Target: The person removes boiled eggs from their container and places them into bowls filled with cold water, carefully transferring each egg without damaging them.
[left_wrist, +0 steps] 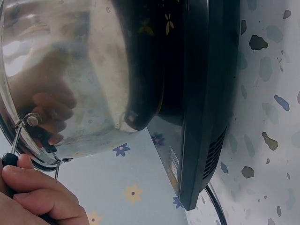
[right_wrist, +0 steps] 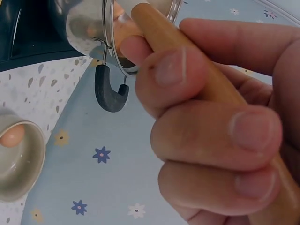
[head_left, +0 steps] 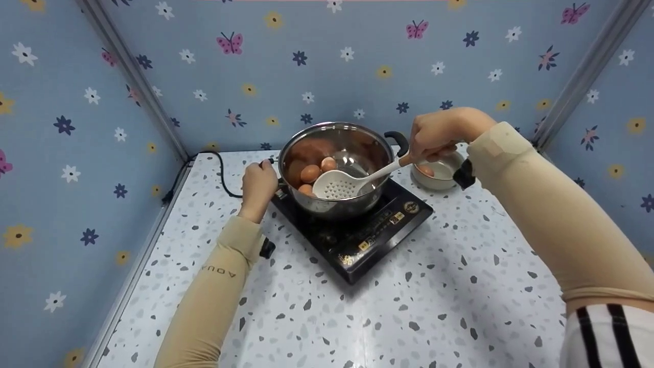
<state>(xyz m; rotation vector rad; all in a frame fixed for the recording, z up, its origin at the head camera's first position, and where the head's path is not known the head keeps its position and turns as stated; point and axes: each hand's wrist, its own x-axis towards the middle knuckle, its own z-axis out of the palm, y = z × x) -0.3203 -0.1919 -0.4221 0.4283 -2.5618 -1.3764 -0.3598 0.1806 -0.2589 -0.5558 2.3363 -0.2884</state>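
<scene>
A: Biggest 1st, pls?
B: Wall panels, lt blue w/ flowers & butterflies, behind and on both sides. Then the speckled table, white w/ grey flecks.
A: On it?
B: Blk induction cooktop, set at an angle. Stainless-steel pot stands upright on top.
A: Next down?
B: White slotted spoon w/ wooden handle; its perforated head is tilted in the pot's mouth, nr the front rim. Lt-colored bowl sits on the table, just R of the pot.
A: Hands + grip?
B: R hand: fingers wrapped close round the spoon's wooden handle. L hand: fingers curled round the pot's blk L handle.
A: Smallest?
B: Brown eggs. Three show in the pot, L of center, beside the spoon head; can't tell if it touches any. Another lies in the bowl, partly hidden in the head view.
</scene>
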